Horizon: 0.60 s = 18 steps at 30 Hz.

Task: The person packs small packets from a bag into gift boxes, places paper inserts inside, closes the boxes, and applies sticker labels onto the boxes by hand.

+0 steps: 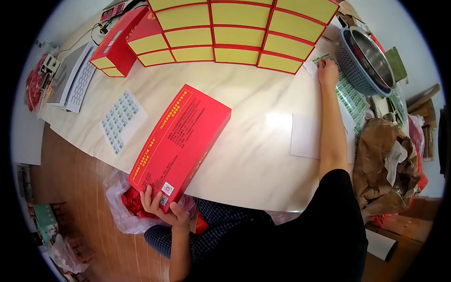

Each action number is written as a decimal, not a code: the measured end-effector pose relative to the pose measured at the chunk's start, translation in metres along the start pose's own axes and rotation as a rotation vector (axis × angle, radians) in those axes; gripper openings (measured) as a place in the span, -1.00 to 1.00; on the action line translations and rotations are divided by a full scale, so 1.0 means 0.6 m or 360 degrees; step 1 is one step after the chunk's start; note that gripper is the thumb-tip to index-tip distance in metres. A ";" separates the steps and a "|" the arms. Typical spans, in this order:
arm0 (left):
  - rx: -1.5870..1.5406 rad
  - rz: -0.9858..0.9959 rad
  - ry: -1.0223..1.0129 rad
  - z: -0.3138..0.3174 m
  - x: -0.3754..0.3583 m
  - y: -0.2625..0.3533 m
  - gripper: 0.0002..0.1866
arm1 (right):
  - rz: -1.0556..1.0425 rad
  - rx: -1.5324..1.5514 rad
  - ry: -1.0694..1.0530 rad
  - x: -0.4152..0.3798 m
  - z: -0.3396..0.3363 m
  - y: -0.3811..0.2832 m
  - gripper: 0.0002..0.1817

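Note:
A flat red gift box [181,136] with yellow and black print lies at a slant on the table's front part, its near end reaching over the edge. My left hand [164,209] grips that near end, fingers on the top face beside a white sticker [167,188] and thumb along the side. My right hand [328,72] is stretched to the far right, at the top of a green-and-white printed sheet [350,96]. Its fingers are curled in; a small dark spot shows at them, too small to name. A sheet of small printed stickers [121,121] lies left of the box.
Stacked red boxes with yellow ends [238,36] stand along the back. At right are a blue basket [352,63] with a metal bowl [373,54] and crumpled brown paper [383,164]. White paper [305,136] lies under my right forearm. A laptop [75,80] sits far left.

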<state>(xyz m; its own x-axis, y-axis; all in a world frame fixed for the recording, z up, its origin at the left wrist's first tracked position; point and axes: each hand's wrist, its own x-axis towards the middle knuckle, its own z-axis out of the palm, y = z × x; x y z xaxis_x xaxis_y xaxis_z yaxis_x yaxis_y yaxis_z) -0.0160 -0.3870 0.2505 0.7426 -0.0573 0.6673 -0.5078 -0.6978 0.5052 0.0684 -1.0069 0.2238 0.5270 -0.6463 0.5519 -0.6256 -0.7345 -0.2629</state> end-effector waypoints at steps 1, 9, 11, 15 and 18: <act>0.0008 0.0004 0.0001 0.000 0.000 -0.001 -0.53 | -0.0043 -0.0033 0.0038 -0.001 -0.003 -0.005 -0.73; -0.0005 0.0014 0.0062 0.007 -0.003 -0.007 -0.54 | -0.0289 -0.0234 0.0129 -0.001 -0.003 -0.008 -0.81; -0.0007 0.0018 0.0068 0.006 -0.004 -0.009 -0.55 | -0.0286 -0.0133 0.0205 -0.004 -0.009 -0.016 -0.82; -0.0028 0.0016 0.0070 0.007 -0.002 -0.008 -0.55 | -0.0324 0.0119 0.0269 -0.010 -0.021 -0.034 -0.82; -0.0053 -0.0007 0.0086 0.010 -0.001 -0.004 -0.56 | -0.0118 0.0611 -0.0121 -0.005 -0.027 -0.035 -0.75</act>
<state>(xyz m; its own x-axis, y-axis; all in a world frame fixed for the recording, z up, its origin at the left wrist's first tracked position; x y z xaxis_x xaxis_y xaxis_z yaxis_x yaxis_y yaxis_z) -0.0126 -0.3894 0.2457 0.7209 -0.0150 0.6929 -0.5194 -0.6736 0.5258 0.0707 -0.9860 0.2407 0.6127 -0.5917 0.5239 -0.3313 -0.7942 -0.5094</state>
